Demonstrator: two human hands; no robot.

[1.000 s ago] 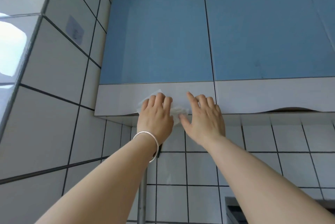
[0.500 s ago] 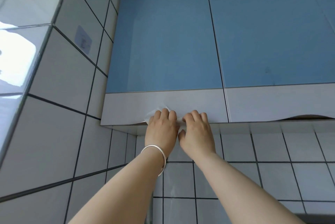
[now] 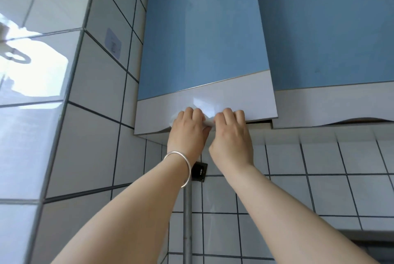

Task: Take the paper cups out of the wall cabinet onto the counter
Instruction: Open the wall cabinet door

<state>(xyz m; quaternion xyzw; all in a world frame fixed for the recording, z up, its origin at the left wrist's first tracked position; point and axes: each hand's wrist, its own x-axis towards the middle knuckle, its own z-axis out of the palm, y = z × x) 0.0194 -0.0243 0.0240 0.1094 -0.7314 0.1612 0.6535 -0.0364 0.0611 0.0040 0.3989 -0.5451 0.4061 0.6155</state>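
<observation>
On the left, the glossy white tiled wall [image 3: 93,84] meets the blue-and-white left cabinet door [image 3: 204,50], which has swung ajar since a moment ago. The left hand [image 3: 187,133] and right hand [image 3: 232,137] curl their fingers over its bottom edge, a crumpled white tissue [image 3: 207,121] between them. The paper cups are presumably inside, unseen; opening wider comes next.

Left door [image 3: 204,50] ajar at centre frame; only a thin dark gap [image 3: 259,122] shows under its lower right corner. Both hands fill the lower edge. Right door [image 3: 332,29] shut. Tiled wall [image 3: 102,84] close at left; pipe [image 3: 187,221] below.
</observation>
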